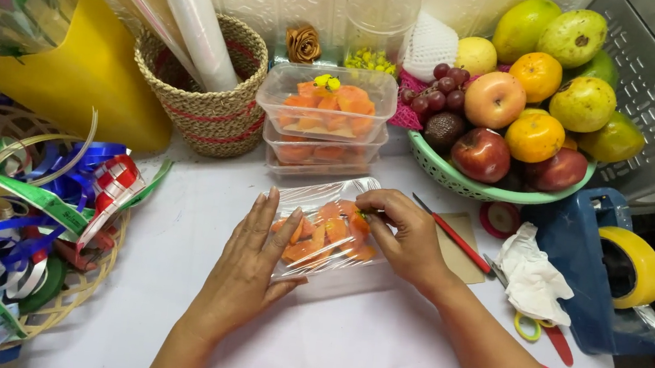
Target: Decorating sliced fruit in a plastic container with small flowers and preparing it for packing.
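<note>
A clear plastic tub of orange fruit pieces (327, 233), covered with cling film, lies on the white table (342, 342) in front of me. My left hand (257, 258) rests flat on the tub's left side, fingers spread over the film. My right hand (404, 234) presses on the tub's right edge, fingertips pinching the film near its top. Behind it stands a stack of three similar tubs (327, 118) filled with orange pieces, the top one with small yellow flowers.
A green basket of mixed fruit (517, 107) sits at the back right. A red-handled knife (453, 235), scissors (533, 327), crumpled tissue (531, 273) and a blue tape dispenser (605, 273) lie right. A woven basket with film rolls (206, 96) and ribbons (20, 215) are left.
</note>
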